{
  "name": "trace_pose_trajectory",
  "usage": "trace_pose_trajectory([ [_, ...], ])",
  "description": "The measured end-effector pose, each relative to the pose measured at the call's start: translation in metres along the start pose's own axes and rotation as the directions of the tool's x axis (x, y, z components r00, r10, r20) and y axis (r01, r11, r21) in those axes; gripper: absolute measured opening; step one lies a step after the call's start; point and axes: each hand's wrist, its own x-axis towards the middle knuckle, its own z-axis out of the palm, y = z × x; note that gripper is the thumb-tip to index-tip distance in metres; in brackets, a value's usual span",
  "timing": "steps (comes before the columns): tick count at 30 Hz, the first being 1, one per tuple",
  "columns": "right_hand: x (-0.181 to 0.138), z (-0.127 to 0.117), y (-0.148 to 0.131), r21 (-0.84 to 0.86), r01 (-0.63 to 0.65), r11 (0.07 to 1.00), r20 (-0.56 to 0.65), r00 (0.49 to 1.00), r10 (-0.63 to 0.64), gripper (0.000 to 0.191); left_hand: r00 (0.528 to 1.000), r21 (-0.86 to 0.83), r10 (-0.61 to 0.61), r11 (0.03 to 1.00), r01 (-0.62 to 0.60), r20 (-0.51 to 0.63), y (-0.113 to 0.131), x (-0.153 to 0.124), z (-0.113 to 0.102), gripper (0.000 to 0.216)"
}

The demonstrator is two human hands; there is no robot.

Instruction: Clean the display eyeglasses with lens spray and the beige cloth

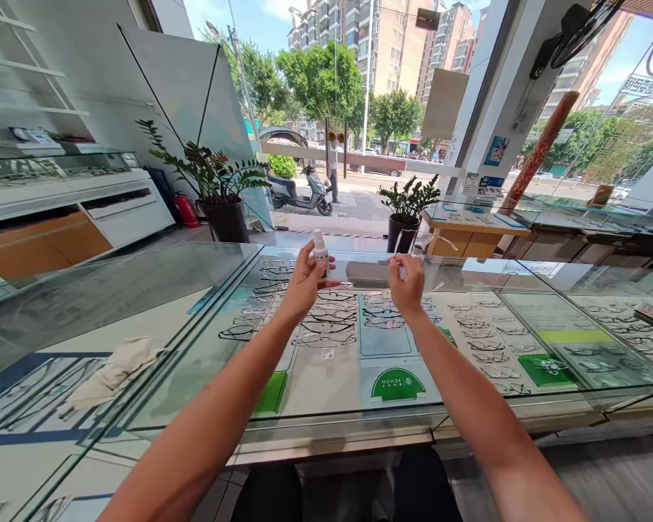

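Note:
My left hand [305, 279] is wrapped round a small white spray bottle [320, 250], held upright above the glass counter with its nozzle at the top. To the right, my right hand [407, 279] is closed in a pinch on a thin-framed pair of eyeglasses [440, 238], which sticks up past the fingers; its fine outline is hard to make out against the background. Between the two hands a grey flat case or pad [367, 274] lies on the counter top. Rows of eyeglass frames [329, 317] show through the glass below.
The glass display counter [326, 424] spans the front. A beige cloth [114, 373] lies on the glass at left. Green brand signs [397, 384] stand inside. Beyond are potted plants [226, 217], a red fire extinguisher [185, 210] and a scooter [302, 190] outside.

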Motion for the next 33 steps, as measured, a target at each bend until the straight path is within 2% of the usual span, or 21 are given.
trace_pose_trajectory([
  [3, -0.01, 0.003, -0.017, 0.034, 0.055, 0.998, 0.087, 0.995, -0.058, 0.022, 0.993, -0.097, -0.116, 0.988, 0.116, 0.003, 0.011, -0.006, 0.008, 0.069],
  [6, -0.016, 0.004, -0.03, 0.071, 0.08, 0.994, 0.14, 0.986, -0.089, 0.021, 0.985, -0.184, -0.173, 0.967, 0.174, 0.024, 0.022, -0.011, 0.015, 0.056],
  [11, -0.02, 0.003, -0.04, 0.131, 0.084, 0.988, 0.193, 0.975, -0.109, 0.021, 0.963, -0.223, -0.257, 0.937, 0.27, 0.085, 0.034, -0.015, 0.017, 0.074],
  [16, -0.021, 0.002, -0.044, 0.172, 0.034, 0.984, 0.234, 0.969, -0.075, 0.021, 0.954, -0.194, -0.258, 0.939, 0.285, 0.153, 0.037, -0.015, 0.016, 0.081],
  [21, -0.021, 0.001, -0.047, 0.192, 0.034, 0.981, 0.24, 0.967, -0.08, 0.022, 0.948, -0.235, -0.246, 0.927, 0.291, 0.203, 0.042, -0.018, 0.017, 0.083],
  [26, -0.021, 0.001, -0.047, 0.208, 0.009, 0.978, 0.24, 0.969, -0.06, 0.023, 0.931, -0.288, -0.284, 0.894, 0.344, 0.231, 0.045, -0.018, 0.014, 0.082],
  [33, -0.02, 0.0, -0.053, 0.33, -0.164, 0.93, 0.327, 0.944, 0.05, 0.024, 0.907, -0.31, -0.302, 0.867, 0.389, 0.292, 0.043, -0.016, 0.009, 0.087],
])
